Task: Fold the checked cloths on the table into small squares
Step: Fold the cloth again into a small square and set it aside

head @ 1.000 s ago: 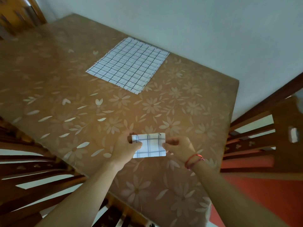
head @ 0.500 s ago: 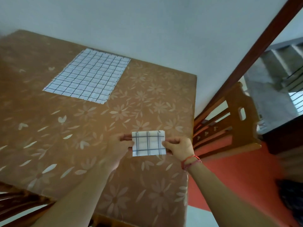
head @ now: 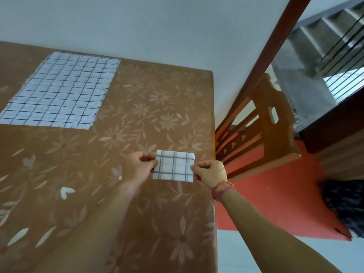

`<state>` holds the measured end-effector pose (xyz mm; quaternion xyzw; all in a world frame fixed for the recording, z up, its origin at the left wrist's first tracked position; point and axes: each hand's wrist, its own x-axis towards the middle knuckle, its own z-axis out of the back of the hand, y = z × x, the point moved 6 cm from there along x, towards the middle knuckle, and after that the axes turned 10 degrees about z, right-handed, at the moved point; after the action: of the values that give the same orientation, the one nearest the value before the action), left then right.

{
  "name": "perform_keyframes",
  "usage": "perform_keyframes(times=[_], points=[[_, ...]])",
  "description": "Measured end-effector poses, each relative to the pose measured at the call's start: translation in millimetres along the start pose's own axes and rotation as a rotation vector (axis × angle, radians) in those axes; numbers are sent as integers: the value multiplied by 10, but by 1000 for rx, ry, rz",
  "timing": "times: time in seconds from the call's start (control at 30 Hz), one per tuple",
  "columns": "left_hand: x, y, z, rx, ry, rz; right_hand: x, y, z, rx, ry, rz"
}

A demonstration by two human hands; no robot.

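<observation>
Two checked cloths: one folded cloth (head: 173, 168) at frame centre, pinched by left hand (head: 137, 168) and right hand (head: 210, 172) fingers curled, one flat cloth (head: 61, 89) upper left on table (head: 149, 115), one chair (head: 262, 127) right.

L hand (head: 137, 168) and R hand (head: 211, 173) pinch opp. edges of folded checked cloth (head: 173, 168), held near right edge of table (head: 153, 107) w/ brown floral cover. Second checked cloth (head: 59, 91) lies flat, unfolded, far left. Wooden chair (head: 264, 123) beside table.
</observation>
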<state>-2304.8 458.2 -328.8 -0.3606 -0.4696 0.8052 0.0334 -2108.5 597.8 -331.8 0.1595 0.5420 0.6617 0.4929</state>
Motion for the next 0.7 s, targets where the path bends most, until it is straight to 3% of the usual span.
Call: perform_keyframes(times=[0.7], points=[[632,102,-464,134,-1,1,711,-340,-47,-184,-49,-48]])
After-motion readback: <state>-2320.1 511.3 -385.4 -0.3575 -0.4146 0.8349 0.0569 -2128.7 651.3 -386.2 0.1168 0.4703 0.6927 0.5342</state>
